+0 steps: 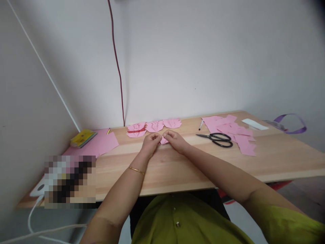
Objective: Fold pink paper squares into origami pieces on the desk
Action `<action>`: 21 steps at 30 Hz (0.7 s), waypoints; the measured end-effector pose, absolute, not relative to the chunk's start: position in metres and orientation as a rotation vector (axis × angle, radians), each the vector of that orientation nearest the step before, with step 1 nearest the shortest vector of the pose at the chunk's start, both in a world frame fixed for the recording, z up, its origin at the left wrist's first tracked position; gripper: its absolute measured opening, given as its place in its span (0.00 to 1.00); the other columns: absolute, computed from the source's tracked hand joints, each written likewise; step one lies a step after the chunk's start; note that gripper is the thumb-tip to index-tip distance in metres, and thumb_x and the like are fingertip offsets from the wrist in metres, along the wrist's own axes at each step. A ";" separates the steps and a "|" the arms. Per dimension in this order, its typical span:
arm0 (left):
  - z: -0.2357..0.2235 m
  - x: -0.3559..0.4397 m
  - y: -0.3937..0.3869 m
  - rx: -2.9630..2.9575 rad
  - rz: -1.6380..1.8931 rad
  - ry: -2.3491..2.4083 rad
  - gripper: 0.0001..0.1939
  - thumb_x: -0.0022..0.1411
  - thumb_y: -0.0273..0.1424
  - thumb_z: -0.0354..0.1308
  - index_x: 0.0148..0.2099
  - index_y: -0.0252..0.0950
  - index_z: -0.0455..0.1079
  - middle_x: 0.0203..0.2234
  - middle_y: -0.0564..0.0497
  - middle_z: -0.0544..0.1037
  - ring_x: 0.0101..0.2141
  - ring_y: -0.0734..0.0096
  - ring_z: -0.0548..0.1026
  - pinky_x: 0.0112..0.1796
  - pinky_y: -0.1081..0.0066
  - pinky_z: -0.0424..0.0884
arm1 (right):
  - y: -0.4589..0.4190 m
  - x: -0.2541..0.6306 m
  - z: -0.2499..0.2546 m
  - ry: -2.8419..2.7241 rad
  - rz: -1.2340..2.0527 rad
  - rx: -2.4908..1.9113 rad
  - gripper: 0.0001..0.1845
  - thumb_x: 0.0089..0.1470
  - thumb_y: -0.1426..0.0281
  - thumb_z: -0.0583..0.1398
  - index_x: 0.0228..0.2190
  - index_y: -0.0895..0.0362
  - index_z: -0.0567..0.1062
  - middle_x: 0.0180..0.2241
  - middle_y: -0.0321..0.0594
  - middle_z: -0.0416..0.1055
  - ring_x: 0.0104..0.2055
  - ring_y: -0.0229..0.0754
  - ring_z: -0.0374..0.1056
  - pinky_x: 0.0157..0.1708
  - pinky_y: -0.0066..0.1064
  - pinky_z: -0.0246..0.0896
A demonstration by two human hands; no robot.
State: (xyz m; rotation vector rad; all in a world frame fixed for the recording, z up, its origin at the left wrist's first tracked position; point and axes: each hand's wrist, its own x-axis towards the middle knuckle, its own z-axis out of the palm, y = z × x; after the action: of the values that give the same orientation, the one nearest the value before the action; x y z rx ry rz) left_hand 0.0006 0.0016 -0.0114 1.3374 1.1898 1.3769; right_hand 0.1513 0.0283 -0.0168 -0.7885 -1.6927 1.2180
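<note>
Both hands meet over the middle of the wooden table, pinching a small piece of pink paper (164,140) between them. My left hand (151,142) has its thumb and fingertips closed on the paper's left side. Closed on the right side is my right hand (175,140). Most of the paper's upper part is hidden by the fingers. Just beyond the hands, several cut pink paper shapes with folds or markings (154,126) lie in a row near the wall. A red strip (137,130) lies across the leftmost ones.
Black-handled scissors (220,139), a pen (200,124), pink paper scraps (245,142) and a white strip (255,124) lie to the right. Pink sheets (108,144) and a yellow packet (81,138) are at left. A blurred patch covers the near left corner, beside a white cable (30,217).
</note>
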 end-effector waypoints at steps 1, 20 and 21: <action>-0.011 0.001 0.001 1.349 1.396 1.209 0.09 0.47 0.32 0.62 0.23 0.33 0.67 0.16 0.58 0.67 0.19 0.79 0.62 0.25 0.76 0.57 | 0.029 0.151 -0.017 -1.707 1.211 -0.794 0.13 0.51 0.59 0.57 0.28 0.57 0.67 0.25 0.31 0.63 0.28 0.35 0.58 0.32 0.28 0.54; -0.007 0.000 0.002 1.177 1.437 1.211 0.09 0.49 0.35 0.63 0.25 0.34 0.71 0.17 0.55 0.70 0.22 0.77 0.66 0.28 0.74 0.61 | 0.044 0.143 -0.019 -1.690 1.311 -0.896 0.14 0.54 0.57 0.55 0.28 0.55 0.67 0.27 0.34 0.65 0.30 0.38 0.63 0.32 0.31 0.61; -0.007 0.000 0.002 1.170 1.444 1.212 0.09 0.49 0.35 0.63 0.25 0.34 0.71 0.17 0.55 0.70 0.22 0.77 0.66 0.28 0.74 0.61 | 0.045 0.144 -0.017 -1.741 1.289 -0.874 0.13 0.53 0.58 0.56 0.28 0.55 0.67 0.26 0.34 0.65 0.30 0.38 0.62 0.32 0.31 0.60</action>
State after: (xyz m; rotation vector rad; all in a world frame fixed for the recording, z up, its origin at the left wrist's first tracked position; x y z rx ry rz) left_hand 0.0002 0.0021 -0.0069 1.1699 1.2118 1.4436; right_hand 0.1436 0.0451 -0.0165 -0.8737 -1.7407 1.2892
